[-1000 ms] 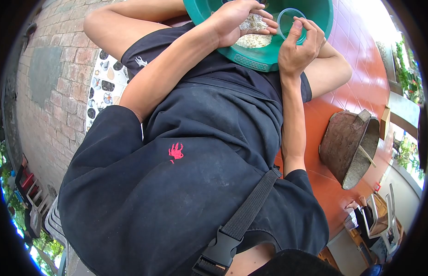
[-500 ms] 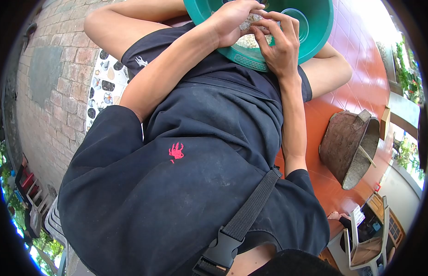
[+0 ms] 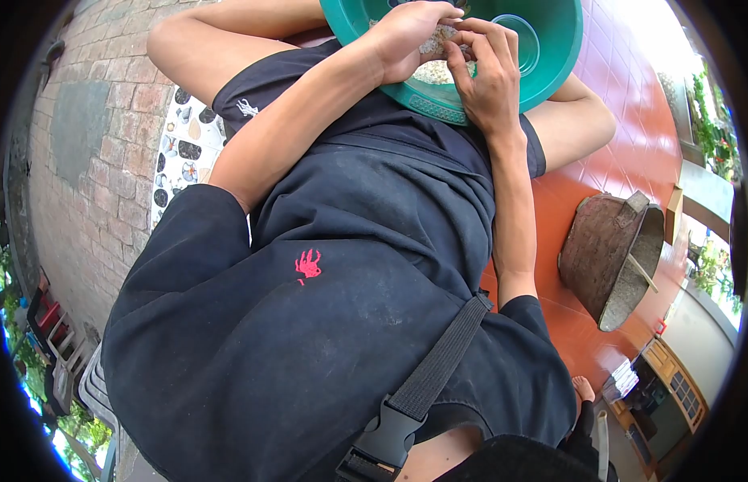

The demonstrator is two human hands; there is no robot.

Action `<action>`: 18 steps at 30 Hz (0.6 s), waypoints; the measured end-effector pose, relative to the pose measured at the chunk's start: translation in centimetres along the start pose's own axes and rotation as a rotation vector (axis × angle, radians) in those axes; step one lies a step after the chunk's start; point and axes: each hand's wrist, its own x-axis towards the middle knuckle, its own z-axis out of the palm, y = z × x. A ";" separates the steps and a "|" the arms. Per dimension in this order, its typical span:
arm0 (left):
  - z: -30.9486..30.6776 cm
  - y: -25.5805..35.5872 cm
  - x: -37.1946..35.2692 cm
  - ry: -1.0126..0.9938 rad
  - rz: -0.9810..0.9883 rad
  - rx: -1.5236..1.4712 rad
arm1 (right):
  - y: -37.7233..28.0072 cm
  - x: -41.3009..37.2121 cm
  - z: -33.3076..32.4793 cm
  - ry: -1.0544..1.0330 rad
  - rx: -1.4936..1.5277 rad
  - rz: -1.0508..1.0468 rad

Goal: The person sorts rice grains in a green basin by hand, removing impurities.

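A green basin (image 3: 557, 72) lies across the lap at the top, with pale grains (image 3: 433, 73) in it. My left hand (image 3: 408, 42) is cupped over the basin, its fingers curled round a whitish grainy heap (image 3: 440, 38). Close beside it on the right, my right hand (image 3: 490, 79) has its thumb and fingertips drawn together at the edge of that heap. Whatever sits between those fingertips is too small to make out. Inside the basin, right of the hands, is a round clear rim (image 3: 519, 42).
A worn brown bucket (image 3: 603, 251) with a stick in it lies tilted on the red tiled floor (image 3: 543, 241). At lower right are another person's bare foot (image 3: 583, 389) and dark clothing. Brick paving (image 3: 109, 161) spreads on the left, with stacked chairs (image 3: 97, 394) below.
My right hand's fingers have shifted slightly and curled more. At lower right, the pale chair has mostly left the view, and the other person's foot and dark-clothed leg show in a different position.
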 end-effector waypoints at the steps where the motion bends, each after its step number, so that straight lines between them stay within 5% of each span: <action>1: -0.2 -0.2 0.3 0.000 0.000 0.000 | 0.1 0.0 0.0 0.000 0.000 0.000; 7: -0.9 -0.7 0.6 -0.069 0.005 -0.070 | 0.6 -0.1 -0.1 0.041 0.004 -0.011; 10: -1.0 -1.0 0.3 -0.191 0.292 0.074 | 0.0 0.0 -0.3 0.012 -0.007 -0.009; 12: -0.4 -0.1 0.3 -0.051 -0.022 -0.016 | -0.4 0.1 -0.5 0.002 -0.012 -0.019; 18: -0.7 -0.3 0.6 -0.044 -0.018 -0.048 | -0.1 0.1 -0.4 0.002 0.009 -0.019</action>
